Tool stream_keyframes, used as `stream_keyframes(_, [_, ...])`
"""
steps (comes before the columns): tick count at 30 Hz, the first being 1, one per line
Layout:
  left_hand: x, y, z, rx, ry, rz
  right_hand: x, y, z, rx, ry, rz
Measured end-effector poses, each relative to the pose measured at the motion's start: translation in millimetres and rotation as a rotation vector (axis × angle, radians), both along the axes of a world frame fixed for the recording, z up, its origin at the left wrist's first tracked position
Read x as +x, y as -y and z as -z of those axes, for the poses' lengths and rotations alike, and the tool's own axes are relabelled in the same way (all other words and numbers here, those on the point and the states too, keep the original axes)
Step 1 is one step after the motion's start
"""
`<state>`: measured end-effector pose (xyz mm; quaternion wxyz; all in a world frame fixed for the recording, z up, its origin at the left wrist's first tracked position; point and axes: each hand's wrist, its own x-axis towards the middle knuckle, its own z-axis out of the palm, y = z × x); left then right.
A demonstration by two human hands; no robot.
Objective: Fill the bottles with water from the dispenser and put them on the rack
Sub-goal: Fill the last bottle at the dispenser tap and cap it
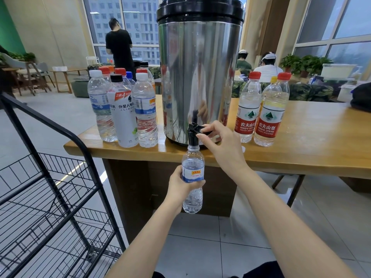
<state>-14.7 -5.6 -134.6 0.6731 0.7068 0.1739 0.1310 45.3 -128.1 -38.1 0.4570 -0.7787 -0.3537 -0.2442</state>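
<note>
The left hand has its fingers wrapped round the bottle under the tap, off the bench's front edge. The right hand pinches the lever. If the bottle drifts, water may spill.

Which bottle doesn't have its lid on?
The bottle the left hand holds under the tap: its neck is open. Every bottle standing on the table wears a cap.

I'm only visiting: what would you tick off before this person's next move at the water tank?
1. Mouth of the bottle under the spout: ok.
2. Its mouth uncapped: ok.
3. Grip of the left hand round the bottle: ok.
4. Fingers of the right hand pinching the tap lever: ok.
5. Water level in the bottle: cannot tell.
6. The rack close by on the left: ok.
</note>
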Motion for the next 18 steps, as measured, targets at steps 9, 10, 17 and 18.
stream_keyframes(9, [0.7, -0.5, 0.7, 0.004, 0.001, 0.002, 0.1, 0.1, -0.4, -0.001, 0.002, 0.001])
stream_keyframes(10, [0.6, -0.5, 0.5, 0.003, 0.002, 0.003, 0.1, 0.2, -0.6, -0.001, 0.003, 0.002])
stream_keyframes(17, [-0.5, -0.6, -0.2, 0.000, 0.022, 0.011, 0.1, 0.2, -0.6, 0.000, 0.005, -0.003])
stream_keyframes(18, [-0.3, -0.7, 0.0, -0.001, 0.022, 0.010, 0.2, 0.1, -0.4, -0.001, 0.006, -0.003])
